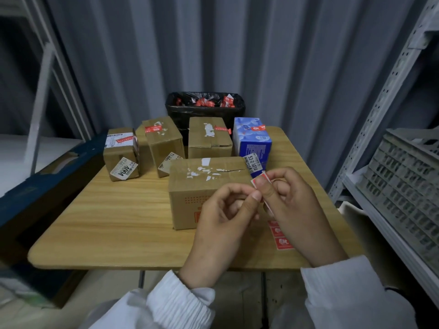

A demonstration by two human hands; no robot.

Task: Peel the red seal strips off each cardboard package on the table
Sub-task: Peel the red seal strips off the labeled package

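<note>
Both hands hold a red seal strip (278, 236) in front of the nearest cardboard box (190, 186), whose top shows only white torn residue. My left hand (221, 224) pinches the strip with thumb and forefinger; my right hand (297, 210) pinches its upper end, and the rest hangs down to the table. Behind stand three brown boxes with red strips on top: left (118, 160), middle (166, 148) and right (209, 143). A blue box (255, 146) also carries a red strip.
The wooden table (114, 222) stands against a grey corrugated wall. A black-lined bin (204, 112) with several peeled red strips is behind the boxes. Grey crates (403, 186) on a metal shelf stand at the right, and a dark blue edge (35, 191) runs along the left.
</note>
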